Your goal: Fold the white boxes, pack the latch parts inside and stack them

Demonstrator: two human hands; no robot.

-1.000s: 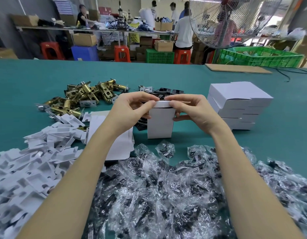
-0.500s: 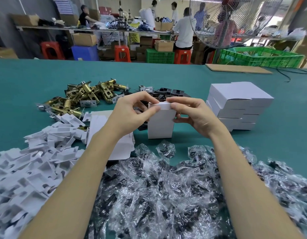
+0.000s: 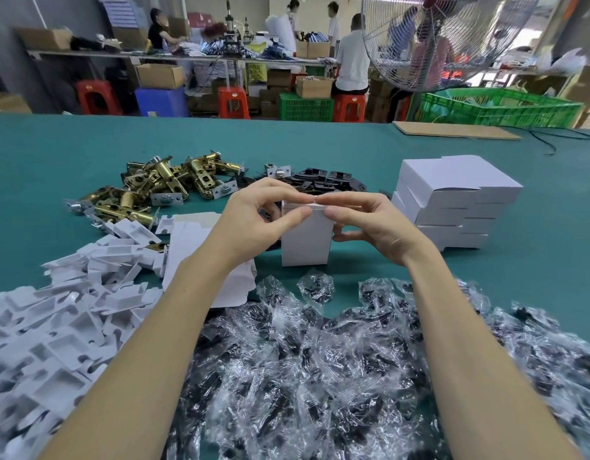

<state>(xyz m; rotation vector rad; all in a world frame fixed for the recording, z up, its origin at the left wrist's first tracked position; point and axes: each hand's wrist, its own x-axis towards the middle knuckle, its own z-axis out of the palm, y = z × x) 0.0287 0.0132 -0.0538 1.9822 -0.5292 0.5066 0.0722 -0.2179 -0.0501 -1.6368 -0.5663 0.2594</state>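
A small white box [image 3: 305, 242] stands upright on the green table [image 3: 87, 151], in the middle of the head view. My left hand [image 3: 253, 220] grips its top left edge, thumb on the front face and fingers curled over the lid. My right hand [image 3: 370, 220] holds the top right side the same way, forefinger lying along the lid. The fingertips of both hands meet over the top flap. Brass latch parts [image 3: 154, 187] lie in a heap at the far left. Finished white boxes [image 3: 452, 200] are stacked to the right.
Flat white box blanks [image 3: 194, 240] lie under my left wrist. White plastic inserts [image 3: 64, 313] pile up at the near left. Bagged black parts [image 3: 320, 376] cover the near edge. Black plates [image 3: 326, 180] sit behind the box. A fan [image 3: 446, 38] and green crate [image 3: 499, 107] stand beyond the table.
Both hands have drawn closer together on top of the box, and their fingertips now meet over the lid. The box stays upright in the same spot.
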